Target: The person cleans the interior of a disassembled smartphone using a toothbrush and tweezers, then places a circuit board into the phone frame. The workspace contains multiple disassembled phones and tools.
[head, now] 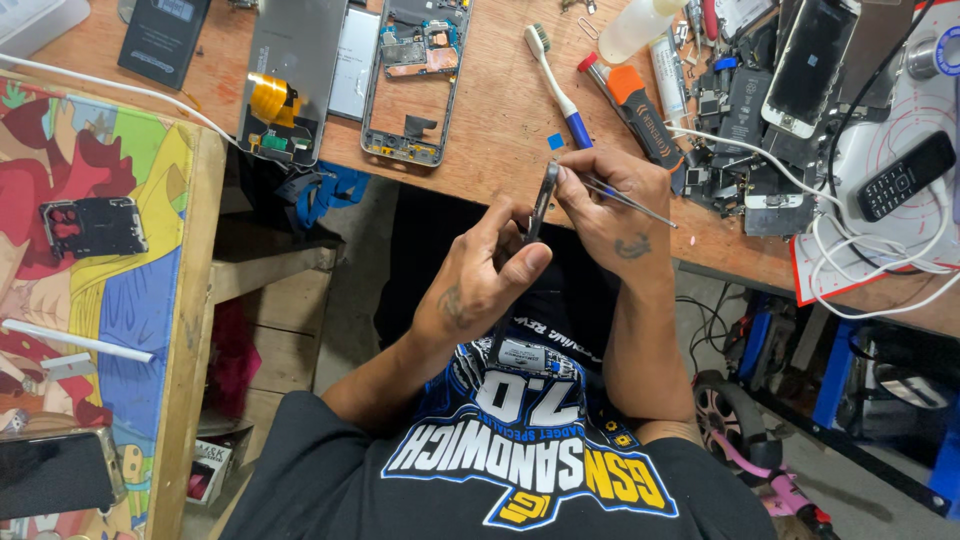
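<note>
- I see my left hand (480, 275) at the centre of the frame, fingers curled tight around a thin, dark phone (543, 200) held on edge, so only its slim metal side faces me.
- My right hand (612, 205) sits just right of it, fingers pinched shut on a pair of slender steel tweezers (625, 198); their shiny prongs run out toward the right, and the grip end meets the phone's edge.
- Both hands hover over the front edge of the wooden bench (500, 100), which is bare, brown and scuffed.
- At the top centre lie two opened phone bodies: one grey back shell (300, 60) with a round yellow part and a green board, and one hollow frame (420, 80) showing small circuit boards.
- One toothbrush (558, 85), white with a blue handle, lies slanted just above my hands, beside one orange-and-black tool handle (640, 105).
- One pale plastic bottle (635, 25) lies at the top, right of centre.
- In the upper right is a heap of dark phone parts, one white-fronted phone (810, 65) and one small black keypad handset (905, 175), with white cables (870, 255) looping across them.
- At the left, a side table with a bright cartoon-printed top (110, 280) carries one dark camera-frame part (93, 225) and one white stick (75, 340).
- A small blue square (555, 141) lies on the wood just above the held phone.
- Nothing lies between my hands and the camera; my black printed shirt fills the bottom.
</note>
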